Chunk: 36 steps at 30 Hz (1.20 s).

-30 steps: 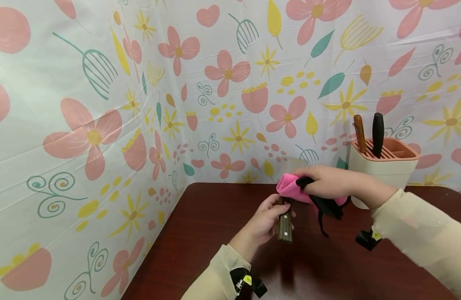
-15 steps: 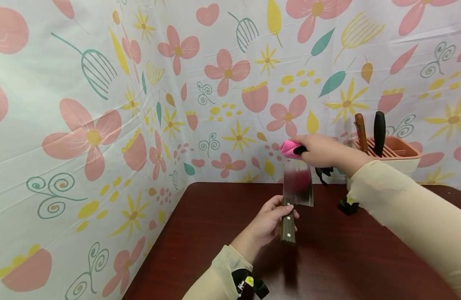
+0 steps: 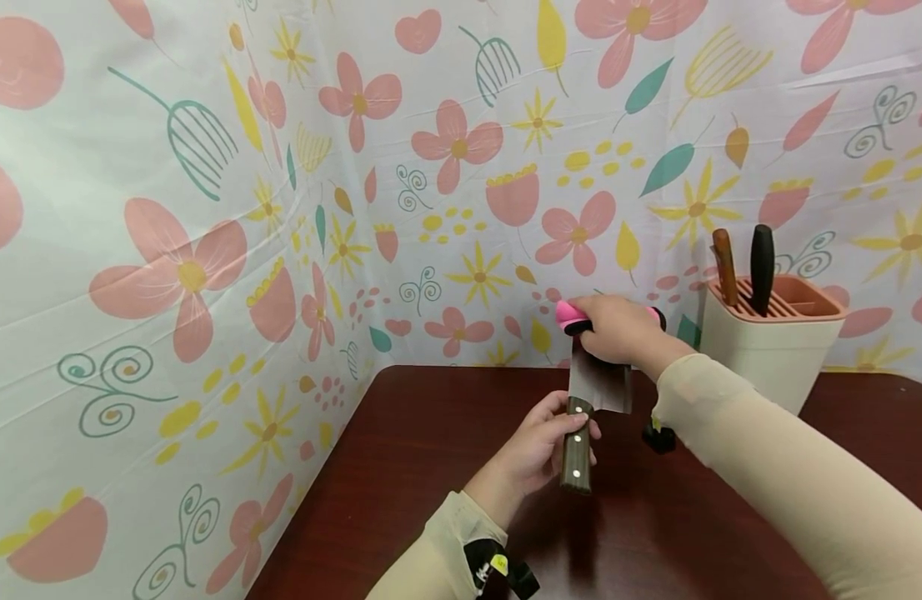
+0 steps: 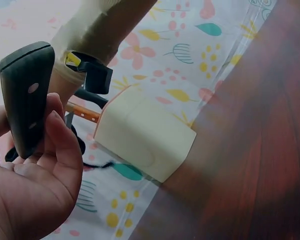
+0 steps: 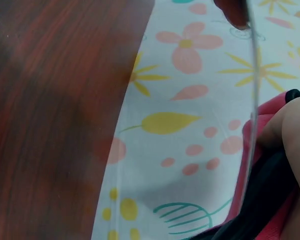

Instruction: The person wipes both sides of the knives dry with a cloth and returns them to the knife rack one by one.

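Note:
In the head view my left hand grips a cleaver by its dark wooden riveted handle, with the blade pointing away toward the wall. My right hand holds a pink cloth with black trim against the far part of the blade, hiding that end. From the left wrist, the handle's butt shows between the thumb and fingers of my left hand. The right wrist view catches the blade edge-on as a thin line, with pink cloth folded about it.
A cream knife block with a salmon slotted top stands at the back right of the dark red table. It holds a brown-handled knife and a black-handled one. Flower-patterned sheeting lines the back and left.
My right hand went with the cloth from near the handle up to the blade's far end, then slightly back down, baring the blade near the handle. My left hand keeps its grip, nearly still.

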Tool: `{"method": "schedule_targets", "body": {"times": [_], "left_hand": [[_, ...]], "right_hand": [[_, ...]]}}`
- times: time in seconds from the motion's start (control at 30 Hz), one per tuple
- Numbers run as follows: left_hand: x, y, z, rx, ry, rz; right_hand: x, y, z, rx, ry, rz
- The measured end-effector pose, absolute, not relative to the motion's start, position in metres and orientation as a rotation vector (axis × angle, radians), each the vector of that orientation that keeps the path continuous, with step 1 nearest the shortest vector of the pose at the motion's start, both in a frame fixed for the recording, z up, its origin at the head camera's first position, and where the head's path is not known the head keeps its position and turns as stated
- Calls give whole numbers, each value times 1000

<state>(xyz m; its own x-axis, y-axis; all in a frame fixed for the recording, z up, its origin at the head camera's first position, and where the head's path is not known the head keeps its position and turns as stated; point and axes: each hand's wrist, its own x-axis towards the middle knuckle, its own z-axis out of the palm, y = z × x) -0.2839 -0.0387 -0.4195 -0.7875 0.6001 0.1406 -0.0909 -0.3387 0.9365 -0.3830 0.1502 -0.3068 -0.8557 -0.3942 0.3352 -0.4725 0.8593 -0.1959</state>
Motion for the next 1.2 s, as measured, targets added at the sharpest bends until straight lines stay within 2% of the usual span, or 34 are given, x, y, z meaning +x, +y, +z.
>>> {"method": "schedule_targets", "body": {"times": [0.6, 1.2], "left_hand": [[-283, -34, -424, 681, 1401, 2221], [-290, -42, -421, 638, 1418, 2313]], "right_hand": [[-368, 142, -314, 675, -2704, 321], [-332, 123, -317, 867, -2678, 360]]}}
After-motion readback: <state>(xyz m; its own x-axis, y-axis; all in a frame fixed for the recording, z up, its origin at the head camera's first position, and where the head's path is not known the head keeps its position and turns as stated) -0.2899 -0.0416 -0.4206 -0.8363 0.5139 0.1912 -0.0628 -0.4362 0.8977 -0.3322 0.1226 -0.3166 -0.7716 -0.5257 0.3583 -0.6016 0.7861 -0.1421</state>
